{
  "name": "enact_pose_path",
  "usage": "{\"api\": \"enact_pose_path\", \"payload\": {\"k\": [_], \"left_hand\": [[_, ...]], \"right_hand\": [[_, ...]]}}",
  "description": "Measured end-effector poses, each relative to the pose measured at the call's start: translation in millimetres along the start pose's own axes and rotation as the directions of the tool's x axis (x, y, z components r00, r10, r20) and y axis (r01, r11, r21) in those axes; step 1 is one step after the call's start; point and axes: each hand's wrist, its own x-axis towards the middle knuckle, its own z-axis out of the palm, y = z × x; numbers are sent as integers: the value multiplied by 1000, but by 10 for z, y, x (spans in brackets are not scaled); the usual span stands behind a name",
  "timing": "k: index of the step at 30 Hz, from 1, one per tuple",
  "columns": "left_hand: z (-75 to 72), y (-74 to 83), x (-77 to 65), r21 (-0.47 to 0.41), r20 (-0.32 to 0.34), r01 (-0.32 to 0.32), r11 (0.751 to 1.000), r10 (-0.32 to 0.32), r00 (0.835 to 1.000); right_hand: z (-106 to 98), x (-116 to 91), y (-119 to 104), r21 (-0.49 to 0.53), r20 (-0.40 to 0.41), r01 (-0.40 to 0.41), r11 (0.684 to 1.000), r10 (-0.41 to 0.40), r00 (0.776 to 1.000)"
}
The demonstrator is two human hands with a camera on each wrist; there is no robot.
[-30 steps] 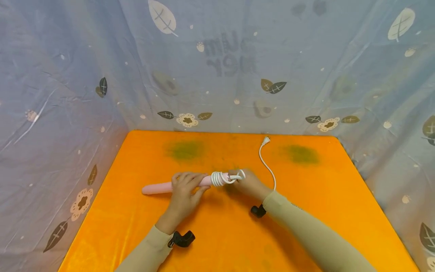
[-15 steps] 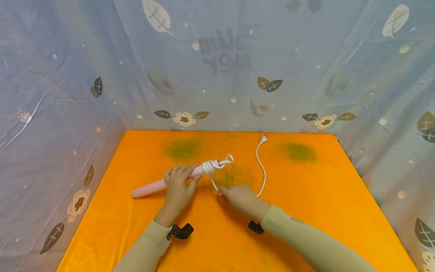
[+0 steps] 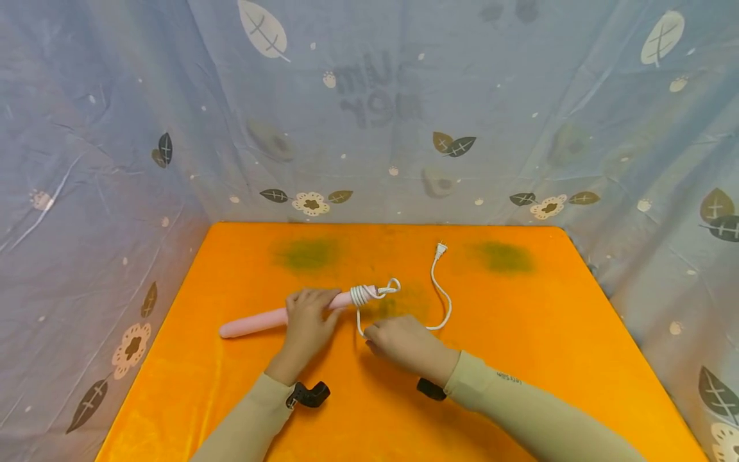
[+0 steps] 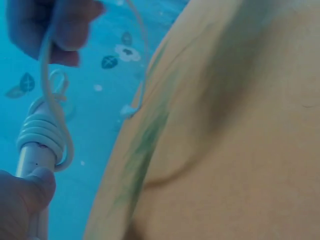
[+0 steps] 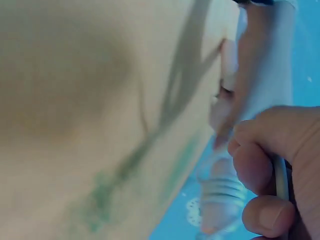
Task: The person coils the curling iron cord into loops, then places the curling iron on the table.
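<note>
Over the orange table (image 3: 519, 333), left fingers (image 3: 314, 297) grip a pink wand (image 3: 254, 323), right fingers (image 5: 269, 216) its cord (image 3: 358, 296), its plug (image 3: 441, 251) beyond.

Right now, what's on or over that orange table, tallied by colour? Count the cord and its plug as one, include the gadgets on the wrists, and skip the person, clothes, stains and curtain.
Pink: 1, the wand
White: 1, the cord with its plug
Black: 2, the left-wrist gadget and the right-wrist gadget
Total: 4
</note>
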Motion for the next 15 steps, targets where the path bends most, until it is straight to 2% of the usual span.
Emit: {"api": "enact_pose_path", "payload": {"k": [4,7,11,15], "left_hand": [[29,-13,-33,34,77,12,999,-15,997],[40,-9,-55,44,144,15,999,-21,989],[47,1,-83,50,211,7,999,-18,977],[50,-4,-98,55,233,5,998,-17,972]], "right_hand": [[-60,81,49,-57,-95,47,997,-52,994],[-85,139,96,-97,-134,75,992,-88,987],[-113,187,151,-100,-123,88,991,-100,987],[-131,222,192,-89,-108,93,992,-103,989]]}}
